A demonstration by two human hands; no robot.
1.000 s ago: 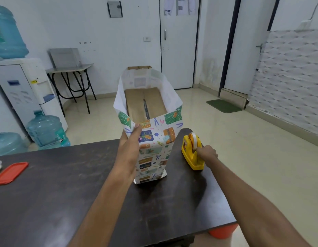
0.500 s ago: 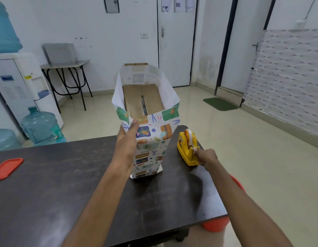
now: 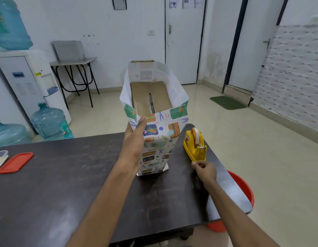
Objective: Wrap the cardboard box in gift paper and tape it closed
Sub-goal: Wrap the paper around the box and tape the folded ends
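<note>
A tall cardboard box (image 3: 151, 97) stands upright on the dark table (image 3: 65, 184), sleeved in patterned gift paper (image 3: 160, 139) that rises above its brown top flaps. My left hand (image 3: 135, 138) presses flat against the paper's near left face, thumb at the upper edge. A yellow tape dispenser (image 3: 195, 145) with a white roll sits just right of the box. My right hand (image 3: 204, 169) is just in front of the dispenser's cutter, fingers pinched together as on a strip of tape; the tape itself is too thin to make out.
A red lid (image 3: 15, 162) and a clear container (image 3: 0, 158) lie at the table's left edge. An orange bucket (image 3: 243, 189) sits on the floor below the table's right end. Water bottles (image 3: 51, 122) and a dispenser (image 3: 30, 82) stand at left.
My right hand has drawn back from the dispenser toward me, fingers pinched. The left hand stays on the wrapped box, and the view has shifted slightly.
</note>
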